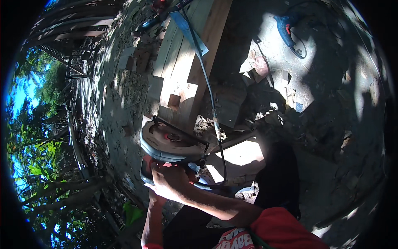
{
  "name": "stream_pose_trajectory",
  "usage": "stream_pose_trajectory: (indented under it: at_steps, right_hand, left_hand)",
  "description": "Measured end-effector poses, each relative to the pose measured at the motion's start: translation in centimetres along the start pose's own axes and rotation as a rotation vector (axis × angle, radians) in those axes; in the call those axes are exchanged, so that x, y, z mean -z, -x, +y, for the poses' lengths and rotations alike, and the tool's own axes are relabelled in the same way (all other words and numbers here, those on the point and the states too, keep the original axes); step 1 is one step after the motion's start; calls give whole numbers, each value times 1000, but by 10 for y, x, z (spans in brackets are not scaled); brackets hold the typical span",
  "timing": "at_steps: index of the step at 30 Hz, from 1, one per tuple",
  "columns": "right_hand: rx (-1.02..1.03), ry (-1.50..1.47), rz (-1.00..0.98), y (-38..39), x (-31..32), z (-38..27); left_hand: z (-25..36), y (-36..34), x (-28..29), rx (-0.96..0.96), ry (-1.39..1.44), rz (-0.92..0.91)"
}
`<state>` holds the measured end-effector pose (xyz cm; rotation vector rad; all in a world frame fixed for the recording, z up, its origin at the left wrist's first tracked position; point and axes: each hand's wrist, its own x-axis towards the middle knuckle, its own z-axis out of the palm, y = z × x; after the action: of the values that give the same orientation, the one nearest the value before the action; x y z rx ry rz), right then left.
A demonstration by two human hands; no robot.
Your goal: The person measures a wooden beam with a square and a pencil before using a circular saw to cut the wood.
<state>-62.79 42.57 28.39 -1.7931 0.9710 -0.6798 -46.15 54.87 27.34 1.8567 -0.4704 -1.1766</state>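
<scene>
A circular saw [166, 157] with a round guard and a red-and-dark body is at the near end of some pale timber [182, 103]. My right hand [168, 179] wraps round its handle. Partly behind that hand, my left hand [156, 198] is close against the saw's body, its fingers mostly hidden. From the saw a dark cable [212, 103] runs up along the timber. The saw's base meets the timber's near end; whether the blade touches wood I cannot tell. A square dark notch [174, 101] shows in the timber just beyond the saw.
A flat blue-grey metal blade [188, 33] lies across the far timber. Another power tool [151, 20] is left of it. On the ground at far right lies a blue drill [285, 31] with its cord. Wood offcuts [127, 58] and dry leaves litter the dirt.
</scene>
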Motion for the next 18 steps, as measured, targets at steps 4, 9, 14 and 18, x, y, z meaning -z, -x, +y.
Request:
stream_pose_trajectory:
  at_steps: [4, 9, 14, 18]
  right_hand:
    - [-89, 50, -101, -5, -2, -1]
    - [79, -7, -85, -12, 23, 4]
    - [16, -114, -116, -8, 23, 14]
    - [63, -119, -154, -8, 25, 8]
  left_hand:
    - [5, -6, -4, 6, 0, -33]
    - [23, -11, -13, -16, 24, -63]
    - [13, -18, -21, -18, 50, -114]
    - [-7, -5, 8, -24, 102, -134]
